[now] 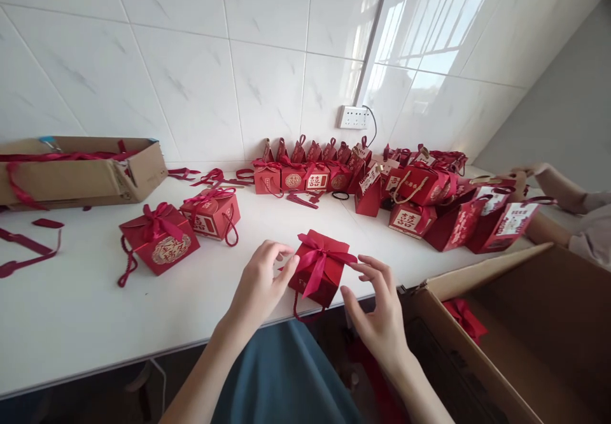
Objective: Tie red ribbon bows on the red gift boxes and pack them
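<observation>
A red gift box (329, 244) with a crimson ribbon bow (319, 260) tied on top sits at the table's front edge, its cord handle (305, 316) hanging down over the edge. To the left of the box is my left hand (267, 277), thumb and fingers curved and apart, close to the bow's left side. On the other side, my right hand (379, 303) is spread, its fingertips near the bow's right tail. Whether either hand touches the ribbon is hard to make out. Two red gift boxes, one with a round gold emblem (170, 250), stand farther left.
Red gift boxes (293, 179) line the tiled wall, and more are piled at right (405, 220). A cardboard carton (86, 182) with ribbons stands at left. An open carton (525, 322) at lower right holds a red box (470, 325). Another person's arms (568, 188) reach in from the right.
</observation>
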Action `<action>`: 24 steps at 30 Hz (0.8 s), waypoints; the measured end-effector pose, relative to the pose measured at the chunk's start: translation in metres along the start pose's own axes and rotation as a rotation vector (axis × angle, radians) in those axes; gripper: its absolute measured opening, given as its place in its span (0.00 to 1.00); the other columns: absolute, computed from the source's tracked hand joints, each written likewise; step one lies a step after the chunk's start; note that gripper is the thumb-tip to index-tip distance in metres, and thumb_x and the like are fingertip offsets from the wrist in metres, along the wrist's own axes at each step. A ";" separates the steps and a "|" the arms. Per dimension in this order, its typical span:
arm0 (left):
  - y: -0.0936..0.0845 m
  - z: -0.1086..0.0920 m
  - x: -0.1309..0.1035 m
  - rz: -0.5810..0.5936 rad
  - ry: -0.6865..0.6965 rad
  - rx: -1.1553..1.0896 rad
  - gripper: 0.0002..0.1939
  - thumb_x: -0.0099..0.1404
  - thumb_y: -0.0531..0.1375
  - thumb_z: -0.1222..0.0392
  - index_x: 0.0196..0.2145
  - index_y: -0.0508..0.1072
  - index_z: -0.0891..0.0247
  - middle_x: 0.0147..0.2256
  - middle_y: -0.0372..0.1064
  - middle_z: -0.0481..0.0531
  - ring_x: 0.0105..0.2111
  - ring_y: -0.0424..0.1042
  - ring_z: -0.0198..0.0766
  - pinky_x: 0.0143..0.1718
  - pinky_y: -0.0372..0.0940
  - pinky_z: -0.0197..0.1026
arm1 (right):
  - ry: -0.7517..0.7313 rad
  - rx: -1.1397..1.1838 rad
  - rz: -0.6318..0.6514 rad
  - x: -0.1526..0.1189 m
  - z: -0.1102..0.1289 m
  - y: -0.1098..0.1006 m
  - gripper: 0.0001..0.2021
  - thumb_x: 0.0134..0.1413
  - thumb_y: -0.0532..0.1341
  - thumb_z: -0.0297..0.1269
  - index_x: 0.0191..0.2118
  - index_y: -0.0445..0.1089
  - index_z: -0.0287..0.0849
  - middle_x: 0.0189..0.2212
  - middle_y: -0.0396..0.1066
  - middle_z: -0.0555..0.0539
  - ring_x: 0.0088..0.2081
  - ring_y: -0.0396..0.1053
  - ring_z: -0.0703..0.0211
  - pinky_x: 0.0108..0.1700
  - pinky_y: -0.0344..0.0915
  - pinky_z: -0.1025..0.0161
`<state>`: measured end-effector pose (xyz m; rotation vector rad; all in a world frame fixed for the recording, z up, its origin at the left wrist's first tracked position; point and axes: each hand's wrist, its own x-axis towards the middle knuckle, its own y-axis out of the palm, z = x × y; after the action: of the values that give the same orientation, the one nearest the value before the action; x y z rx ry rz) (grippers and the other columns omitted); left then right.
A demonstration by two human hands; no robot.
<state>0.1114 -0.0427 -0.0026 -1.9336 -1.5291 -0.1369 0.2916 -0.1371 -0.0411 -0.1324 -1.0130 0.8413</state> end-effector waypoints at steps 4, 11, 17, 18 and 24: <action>0.012 0.006 -0.005 0.055 -0.082 0.018 0.05 0.59 0.58 0.56 0.32 0.71 0.58 0.25 0.70 0.47 0.26 0.68 0.37 0.31 0.61 0.37 | -0.234 -0.236 0.015 -0.002 0.010 0.009 0.19 0.53 0.62 0.37 0.51 0.62 0.47 0.48 0.61 0.37 0.47 0.65 0.45 0.41 0.67 0.48; 0.014 -0.011 -0.023 0.157 0.075 0.072 0.05 0.61 0.57 0.59 0.29 0.72 0.57 0.26 0.71 0.49 0.29 0.68 0.39 0.34 0.61 0.39 | -0.325 -0.082 0.022 0.006 0.000 0.014 0.15 0.55 0.57 0.24 0.47 0.68 0.47 0.40 0.72 0.43 0.46 0.69 0.51 0.46 0.65 0.50; 0.009 -0.034 -0.017 0.451 0.258 -0.093 0.07 0.62 0.56 0.61 0.33 0.75 0.57 0.26 0.73 0.50 0.27 0.68 0.38 0.35 0.62 0.41 | -0.318 0.129 0.042 0.010 -0.011 0.006 0.15 0.56 0.57 0.23 0.45 0.71 0.46 0.40 0.74 0.44 0.49 0.69 0.52 0.51 0.68 0.50; 0.008 -0.034 -0.011 0.437 0.241 -0.172 0.08 0.63 0.55 0.61 0.34 0.74 0.58 0.26 0.73 0.50 0.26 0.69 0.37 0.33 0.63 0.40 | -0.323 0.132 0.053 0.011 -0.012 0.004 0.15 0.56 0.57 0.23 0.45 0.71 0.46 0.41 0.74 0.43 0.49 0.69 0.52 0.51 0.68 0.51; 0.018 -0.011 0.044 0.215 0.152 -0.143 0.09 0.64 0.54 0.59 0.34 0.74 0.61 0.36 0.72 0.52 0.40 0.70 0.39 0.42 0.62 0.39 | -0.412 0.042 0.174 0.018 -0.001 -0.014 0.16 0.57 0.57 0.44 0.48 0.68 0.41 0.42 0.71 0.39 0.48 0.68 0.47 0.50 0.64 0.45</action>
<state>0.1443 -0.0138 0.0184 -2.1332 -1.2341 -0.2993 0.3043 -0.1345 -0.0227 -0.0089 -1.3826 1.0744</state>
